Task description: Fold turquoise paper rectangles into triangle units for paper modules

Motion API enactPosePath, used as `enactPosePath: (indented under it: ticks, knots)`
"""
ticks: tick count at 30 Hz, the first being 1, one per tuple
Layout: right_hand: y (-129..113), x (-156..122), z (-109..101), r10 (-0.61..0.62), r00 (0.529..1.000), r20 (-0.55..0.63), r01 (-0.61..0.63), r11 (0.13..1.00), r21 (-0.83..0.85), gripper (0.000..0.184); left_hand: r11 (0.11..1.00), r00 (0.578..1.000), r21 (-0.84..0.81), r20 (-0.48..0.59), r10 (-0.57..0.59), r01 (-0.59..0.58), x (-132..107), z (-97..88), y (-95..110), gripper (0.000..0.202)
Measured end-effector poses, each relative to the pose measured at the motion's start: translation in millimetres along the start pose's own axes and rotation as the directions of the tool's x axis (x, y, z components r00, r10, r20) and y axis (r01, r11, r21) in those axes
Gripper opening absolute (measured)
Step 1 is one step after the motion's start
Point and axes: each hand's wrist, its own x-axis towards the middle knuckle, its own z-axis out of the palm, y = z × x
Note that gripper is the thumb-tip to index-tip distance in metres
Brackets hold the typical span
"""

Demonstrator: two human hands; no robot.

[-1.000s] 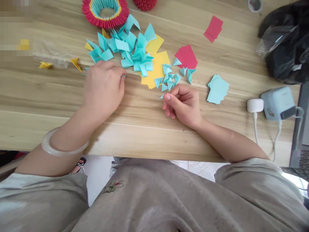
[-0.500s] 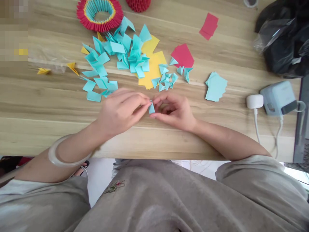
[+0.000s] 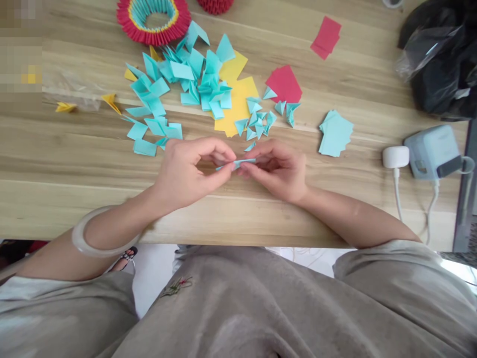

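A small folded strip of light-blue paper (image 3: 244,162) is pinched between both hands above the near part of the table. My left hand (image 3: 194,166) grips its left part with thumb and fingertips. My right hand (image 3: 279,169) holds the right part, fingers curled. Part of a blue folded piece (image 3: 250,147) shows just behind the right fingertips. Beyond the hands lies a cluster of small blue paper triangles (image 3: 257,124). To the left spreads a heap of folded blue paper pieces (image 3: 208,82).
Yellow paper sheets (image 3: 238,107), red paper (image 3: 285,84) and a blue paper stack (image 3: 335,133) lie on the wooden table (image 3: 89,169). A red-rimmed paper ring (image 3: 154,37) stands at the back. Right are a white charger (image 3: 395,157), a pale-blue box (image 3: 432,149) and a black bag (image 3: 439,69).
The held blue paper has gone from upright to nearly level, stretched between both hands. My left fingers have spread more around it. A blue folded piece now shows behind my right fingertips.
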Motion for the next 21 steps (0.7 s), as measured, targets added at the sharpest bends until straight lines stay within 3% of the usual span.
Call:
enactPosePath:
  ticks: [5, 9, 14, 21]
  knots:
    - [-4.8, -3.2, -1.7, -0.185, 0.982, 0.029, 0.185, 0.932, -0.312, 0.005, 1.000, 1.000, -0.025, 0.030, -0.007, 0.008, 0.2, 0.1, -1.2, 0.004]
    - [-4.2, -2.0, -5.2, -0.349, 0.932, 0.093, 0.351, 0.813, -0.464, 0.008, 0.999, 0.999, -0.026, -0.025, 0.030, -0.030, -0.3, 0.5, -1.1, 0.010]
    - [-1.1, 1.3, -11.4, -0.506, 0.828, 0.243, 0.559, 0.710, -0.428, 0.022, 0.994, 0.998, -0.111, -0.068, -0.001, -0.006, 2.8, -0.7, 3.1, 0.009]
    - [-1.6, 4.0, -15.2, -0.544, 0.780, 0.308, 0.625, 0.657, -0.422, 0.023, 0.955, 0.990, -0.262, 0.064, -0.128, 0.141, 8.4, -7.3, 1.7, 0.007]
